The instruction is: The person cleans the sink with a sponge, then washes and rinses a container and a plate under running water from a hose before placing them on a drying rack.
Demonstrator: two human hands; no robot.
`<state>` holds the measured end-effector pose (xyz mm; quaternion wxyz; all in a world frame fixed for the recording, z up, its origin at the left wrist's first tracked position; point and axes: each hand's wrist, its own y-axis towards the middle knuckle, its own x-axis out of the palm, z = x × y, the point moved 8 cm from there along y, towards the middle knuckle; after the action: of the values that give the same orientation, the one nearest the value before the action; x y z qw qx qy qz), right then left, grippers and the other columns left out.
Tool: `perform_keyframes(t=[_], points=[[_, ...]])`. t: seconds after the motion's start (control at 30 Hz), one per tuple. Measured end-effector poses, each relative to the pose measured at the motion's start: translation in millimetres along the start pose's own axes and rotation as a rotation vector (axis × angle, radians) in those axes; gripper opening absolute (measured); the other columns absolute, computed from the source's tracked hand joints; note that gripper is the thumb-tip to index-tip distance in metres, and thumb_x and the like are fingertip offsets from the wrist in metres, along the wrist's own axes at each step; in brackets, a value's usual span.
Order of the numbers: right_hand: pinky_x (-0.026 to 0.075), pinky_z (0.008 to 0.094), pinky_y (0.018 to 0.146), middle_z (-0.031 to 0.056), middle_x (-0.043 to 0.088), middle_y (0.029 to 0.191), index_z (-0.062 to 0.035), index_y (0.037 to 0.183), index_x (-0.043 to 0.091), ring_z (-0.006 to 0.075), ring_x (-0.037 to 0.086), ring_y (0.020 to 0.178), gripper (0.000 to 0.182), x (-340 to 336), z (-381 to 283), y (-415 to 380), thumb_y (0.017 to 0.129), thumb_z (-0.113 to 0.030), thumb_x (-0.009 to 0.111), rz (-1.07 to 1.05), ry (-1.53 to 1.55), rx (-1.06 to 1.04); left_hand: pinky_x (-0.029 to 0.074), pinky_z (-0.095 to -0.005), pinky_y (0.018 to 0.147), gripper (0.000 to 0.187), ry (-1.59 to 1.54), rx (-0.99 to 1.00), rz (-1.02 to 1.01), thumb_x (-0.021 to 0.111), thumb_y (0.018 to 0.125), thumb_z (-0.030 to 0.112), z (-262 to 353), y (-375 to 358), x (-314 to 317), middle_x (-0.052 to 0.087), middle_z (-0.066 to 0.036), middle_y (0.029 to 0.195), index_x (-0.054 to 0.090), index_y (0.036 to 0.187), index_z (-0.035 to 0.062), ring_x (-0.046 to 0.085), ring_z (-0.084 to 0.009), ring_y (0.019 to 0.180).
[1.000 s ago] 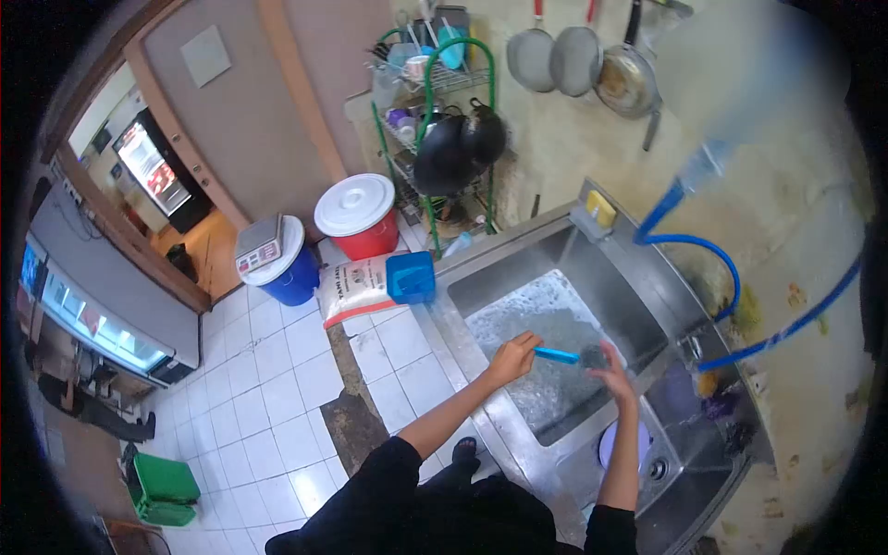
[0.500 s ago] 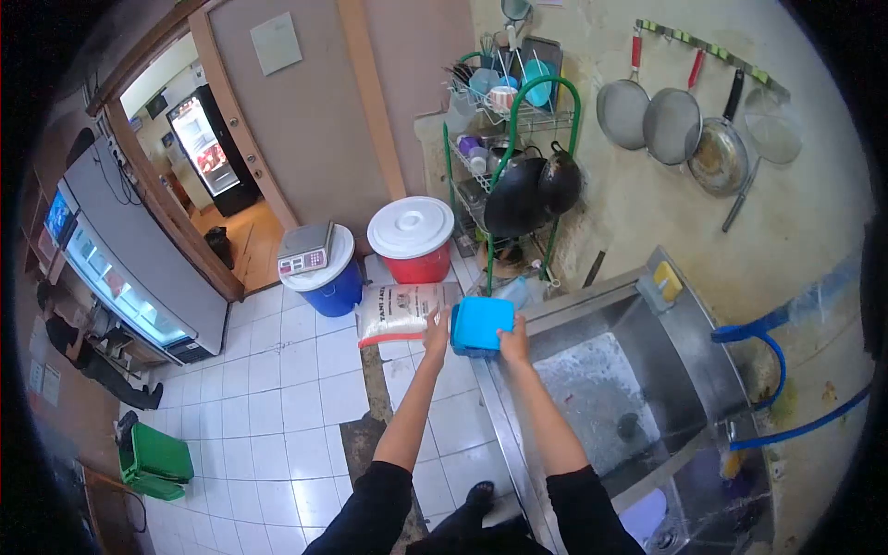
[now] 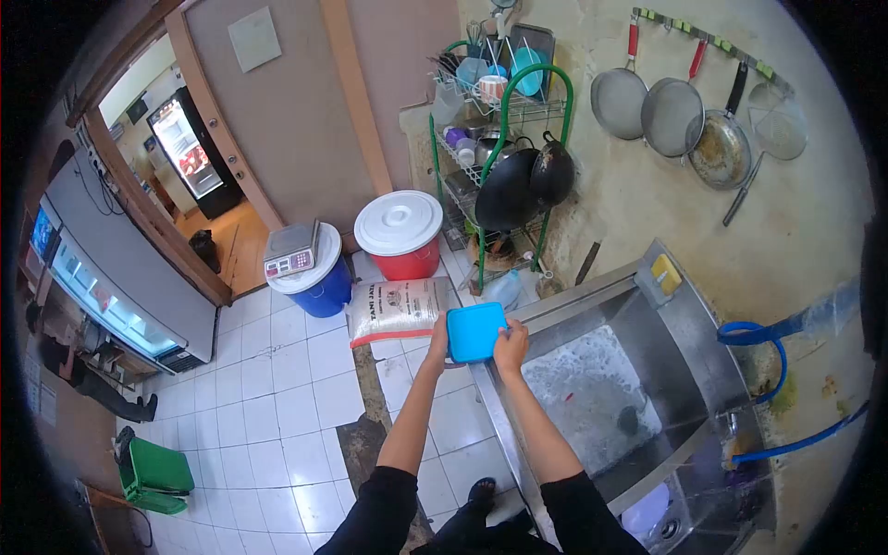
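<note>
Between my two hands I hold a blue square plastic container (image 3: 475,333), its flat blue top facing up. My left hand (image 3: 438,339) grips its left side, with the fingers partly hidden beneath or behind it. My right hand (image 3: 511,348) clasps the right side, fingers bent over the edge. The container is held over the left rim of a steel sink (image 3: 509,407). Foamy, cloudy water (image 3: 592,388) lies in the sink basin, with a small red bit and a dark round shape in it.
A printed sack (image 3: 396,310) lies on the floor beyond my hands, near a red bucket (image 3: 405,264) and a blue bucket (image 3: 324,294) bearing a scale (image 3: 291,250). A dish rack (image 3: 499,157) stands against the wall. At far left is another person (image 3: 92,379).
The blue container has tilted so its top faces me more squarely. My right hand has shifted slightly down along its side. The whole view has moved slightly.
</note>
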<state>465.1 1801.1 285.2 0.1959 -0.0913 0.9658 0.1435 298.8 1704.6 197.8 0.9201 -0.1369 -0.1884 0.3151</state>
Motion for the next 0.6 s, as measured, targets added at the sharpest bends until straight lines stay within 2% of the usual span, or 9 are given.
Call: perform_keyframes(t=[0.1, 0.17, 0.27, 0.4, 0.47, 0.6], points=[[0.04, 0.0419, 0.079, 0.0188, 0.055, 0.088, 0.0011, 0.094, 0.057, 0.0354, 0.051, 0.09, 0.02, 7, 6, -1, 0.073, 0.0, 0.055, -0.015, -0.056, 0.033, 0.042, -0.056, 0.077, 0.077, 0.062, -0.031, 0.063, 0.039, 0.076, 0.071, 13, -19, 9, 0.04, -0.013, 0.128, 0.03, 0.132, 0.0189, 0.045, -0.0339, 0.109], [0.04, 0.0422, 0.079, 0.0191, 0.055, 0.086, 0.001, 0.094, 0.057, 0.0357, 0.051, 0.09, 0.021, 7, 2, -1, 0.073, 0.0, 0.054, 0.038, -0.029, 0.003, 0.041, -0.057, 0.079, 0.08, 0.055, -0.141, 0.227, 0.037, 0.073, 0.075, 25, -47, 18, 0.039, -0.013, 0.129, 0.033, 0.131, 0.0198, 0.043, -0.0341, 0.112], [0.039, 0.0427, 0.079, 0.0198, 0.055, 0.086, 0.0012, 0.095, 0.056, 0.0363, 0.051, 0.09, 0.021, 8, -2, -3, 0.074, 0.0, 0.054, 0.047, -0.009, 0.028, 0.04, -0.057, 0.079, 0.087, -0.013, -0.205, 0.152, 0.036, 0.069, 0.079, 9, -36, 13, 0.037, -0.012, 0.131, 0.031, 0.131, 0.019, 0.04, -0.0343, 0.115], [0.039, 0.0442, 0.08, 0.0216, 0.053, 0.095, -0.001, 0.1, 0.054, 0.0383, 0.051, 0.092, 0.022, 11, 6, -6, 0.079, -0.008, 0.056, 0.033, -0.008, 0.095, 0.04, -0.06, 0.077, 0.088, -0.043, -0.236, 0.035, 0.035, 0.067, 0.08, 12, -41, 19, 0.03, -0.01, 0.135, 0.024, 0.134, 0.024, 0.038, -0.0363, 0.115], [0.039, 0.0444, 0.08, 0.0216, 0.052, 0.095, -0.0008, 0.1, 0.052, 0.0386, 0.051, 0.091, 0.022, 14, 6, -9, 0.079, -0.007, 0.055, 0.056, -0.025, 0.058, 0.041, -0.0609, 0.076, 0.086, -0.042, -0.231, 0.011, 0.037, 0.068, 0.08, 10, -39, 19, 0.03, -0.009, 0.135, 0.023, 0.134, 0.0256, 0.038, -0.0369, 0.115], [0.039, 0.0444, 0.08, 0.022, 0.051, 0.094, 0.0015, 0.097, 0.048, 0.0389, 0.051, 0.089, 0.02, 10, -10, -12, 0.078, -0.003, 0.053, 0.071, -0.065, 0.021, 0.042, -0.0606, 0.074, 0.079, 0.076, -0.134, 0.173, 0.04, 0.071, 0.075, 17, -37, 16, 0.036, -0.012, 0.13, 0.028, 0.13, 0.0232, 0.042, -0.0362, 0.111]])
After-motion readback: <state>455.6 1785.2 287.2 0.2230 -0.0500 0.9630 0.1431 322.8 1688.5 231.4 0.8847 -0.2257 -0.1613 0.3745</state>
